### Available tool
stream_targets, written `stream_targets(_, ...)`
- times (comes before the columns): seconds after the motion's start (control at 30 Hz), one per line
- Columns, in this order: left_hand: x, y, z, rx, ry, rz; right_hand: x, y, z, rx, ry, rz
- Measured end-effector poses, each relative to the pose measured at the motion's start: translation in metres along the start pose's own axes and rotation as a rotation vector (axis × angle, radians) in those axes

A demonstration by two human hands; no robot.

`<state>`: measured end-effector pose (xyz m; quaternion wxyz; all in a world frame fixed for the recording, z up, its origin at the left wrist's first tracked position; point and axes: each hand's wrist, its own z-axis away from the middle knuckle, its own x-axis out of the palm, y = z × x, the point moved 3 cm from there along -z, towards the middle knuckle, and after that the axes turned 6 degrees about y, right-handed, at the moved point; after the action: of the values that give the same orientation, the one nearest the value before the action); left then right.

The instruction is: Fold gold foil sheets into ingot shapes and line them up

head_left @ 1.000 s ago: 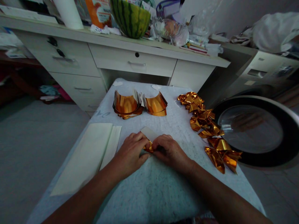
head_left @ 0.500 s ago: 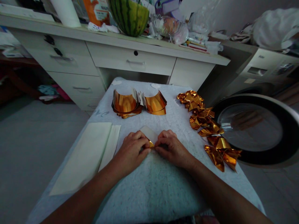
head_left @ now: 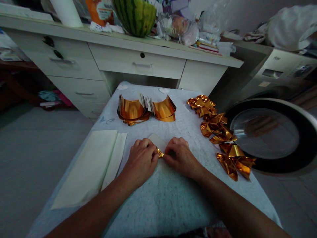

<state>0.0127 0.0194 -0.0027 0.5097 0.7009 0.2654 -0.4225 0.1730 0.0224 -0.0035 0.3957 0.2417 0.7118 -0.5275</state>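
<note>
Between my two hands, at the middle of the cloth-covered table, is a small sheet of gold foil paper [head_left: 160, 153]; its pale back [head_left: 158, 140] shows beyond the fingers. My left hand [head_left: 145, 155] pinches the left end of the gold part. On the other side, my right hand [head_left: 180, 154] has its thumb and fingers closed on the right end. The fingers hide most of the fold. Curved stacks of gold foil sheets [head_left: 132, 109] lie farther back, and a row of folded gold foil pieces [head_left: 215, 127] runs along the right side.
White paper sheets [head_left: 85, 165] lie at the left of the table [head_left: 158, 205]. Behind stands a white desk [head_left: 141, 67] bearing a cut watermelon [head_left: 135, 18] and plastic bags. To the right, a washing machine's round door [head_left: 267, 135] hangs open beside the table edge.
My left thumb has drawn in against the fingers, and a little more of the gold part shows between my hands. The view has shifted slightly.
</note>
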Motion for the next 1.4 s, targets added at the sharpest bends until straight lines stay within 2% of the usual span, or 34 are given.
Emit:
stream_targets(0.77, 0.0007, -0.0017, 0.0010, 0.014, 0.080, 0.052, 0.0027, -0.0025, -0.0004, 0.060, 0.011, 0.026)
stream_targets(1.4, 0.0037, -0.0012, -0.0001, 0.030, 0.038, -0.046, 0.0017, -0.0047, 0.0015, 0.046, 0.009, 0.036)
